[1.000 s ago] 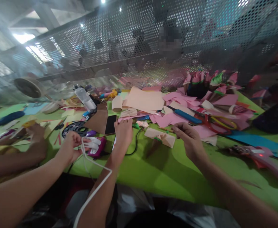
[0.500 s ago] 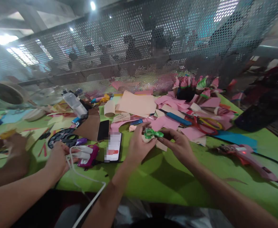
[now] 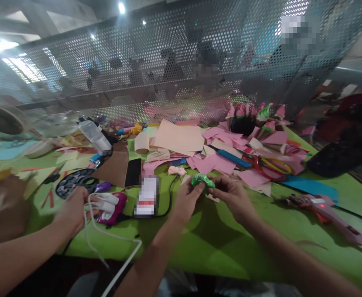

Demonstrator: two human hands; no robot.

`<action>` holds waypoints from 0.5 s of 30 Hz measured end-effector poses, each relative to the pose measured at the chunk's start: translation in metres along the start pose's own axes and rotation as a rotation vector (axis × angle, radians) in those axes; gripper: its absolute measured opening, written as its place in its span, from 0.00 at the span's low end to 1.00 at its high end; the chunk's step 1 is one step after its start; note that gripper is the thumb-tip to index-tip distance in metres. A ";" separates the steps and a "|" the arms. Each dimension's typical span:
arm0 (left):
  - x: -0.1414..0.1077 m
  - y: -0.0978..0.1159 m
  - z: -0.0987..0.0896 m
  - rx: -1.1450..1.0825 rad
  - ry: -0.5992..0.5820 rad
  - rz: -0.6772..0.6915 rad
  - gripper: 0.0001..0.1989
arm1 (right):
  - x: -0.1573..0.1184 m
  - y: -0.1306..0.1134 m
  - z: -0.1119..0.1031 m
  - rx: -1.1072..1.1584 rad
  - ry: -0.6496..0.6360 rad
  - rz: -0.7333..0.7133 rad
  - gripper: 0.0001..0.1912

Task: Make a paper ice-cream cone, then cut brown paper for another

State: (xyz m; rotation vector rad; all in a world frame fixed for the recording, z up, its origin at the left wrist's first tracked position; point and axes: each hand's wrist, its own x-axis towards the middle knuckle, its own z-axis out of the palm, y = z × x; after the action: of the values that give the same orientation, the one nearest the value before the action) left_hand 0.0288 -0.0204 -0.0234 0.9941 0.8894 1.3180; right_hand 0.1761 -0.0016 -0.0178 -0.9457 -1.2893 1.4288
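Observation:
Between my two hands, above the green tabletop [image 3: 230, 251], is a crumpled piece of shiny green foil or paper [image 3: 203, 180]. My left hand [image 3: 185, 200] pinches its left side, thumb on the near face. The fingers of my right hand [image 3: 234, 194] close on its right end. Just beyond lie pink paper scraps [image 3: 213, 163] and a small crumpled pale-pink paper [image 3: 176, 170]. Left of my left hand is a phone with a lit screen [image 3: 146, 196], a black cable beside it.
A co-worker's hand [image 3: 72, 208] is at a purple power strip [image 3: 114, 208] with white chargers. A pink glue gun [image 3: 326, 212], its light red, lies at right. Red-handled scissors [image 3: 266, 169] and a blue cutter [image 3: 234, 158] rest among papers. A perforated metal screen [image 3: 168, 95] stands behind.
My hands have lowered slightly with the green piece, which has turned and looks more bunched up. The small pale-pink crumpled paper behind shows more fully. The co-worker's hand stays by the power strip.

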 end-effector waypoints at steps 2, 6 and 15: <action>0.000 -0.001 -0.004 0.037 0.030 0.017 0.16 | -0.001 0.001 -0.001 -0.076 0.010 -0.020 0.20; -0.004 0.005 -0.007 0.267 0.078 0.090 0.12 | -0.004 -0.003 -0.004 -0.242 0.118 -0.178 0.16; -0.011 0.011 -0.004 0.549 0.008 0.156 0.07 | -0.008 -0.014 -0.003 -0.454 0.068 -0.371 0.08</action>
State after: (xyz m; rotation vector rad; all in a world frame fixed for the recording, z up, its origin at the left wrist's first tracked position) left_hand 0.0209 -0.0308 -0.0144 1.5066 1.2347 1.2290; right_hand 0.1825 -0.0087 -0.0048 -0.9707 -1.6740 0.8271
